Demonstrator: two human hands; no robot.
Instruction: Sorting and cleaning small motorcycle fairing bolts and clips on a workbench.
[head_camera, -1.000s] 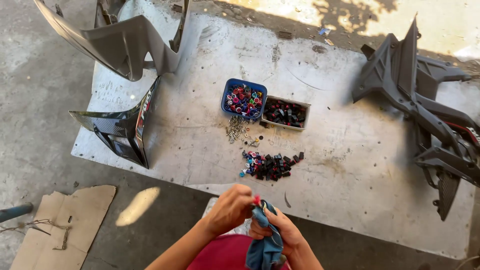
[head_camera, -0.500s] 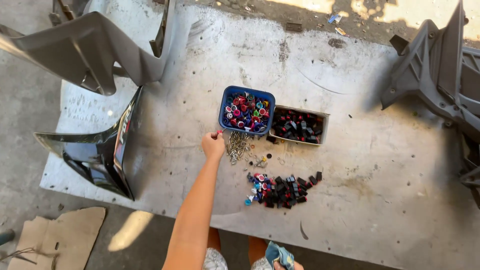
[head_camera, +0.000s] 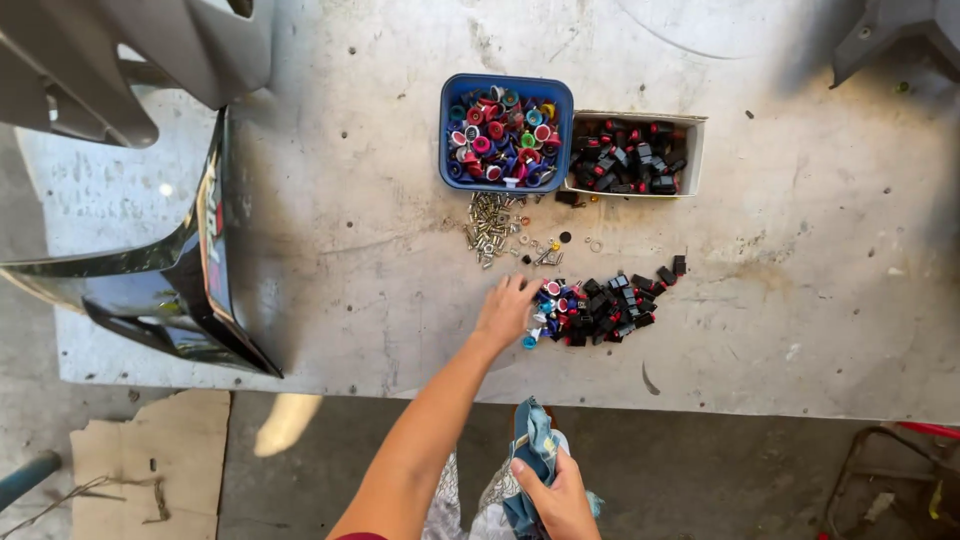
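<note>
A blue square tub (head_camera: 506, 133) sits on the grey surface (head_camera: 350, 250), filled with small caps in red, pink, blue and white. Touching its right side, a white rectangular box (head_camera: 633, 154) holds black and red pieces. Just below the tub lies a scatter of small metal screws (head_camera: 492, 228). Nearer the edge is a loose pile of black and coloured caps (head_camera: 598, 303) — the left hand (head_camera: 507, 312) rests at its left end, fingers loosely spread onto the caps. The right hand (head_camera: 552, 490), below the surface edge, has its fingers closed around a blue cloth (head_camera: 532, 447).
</note>
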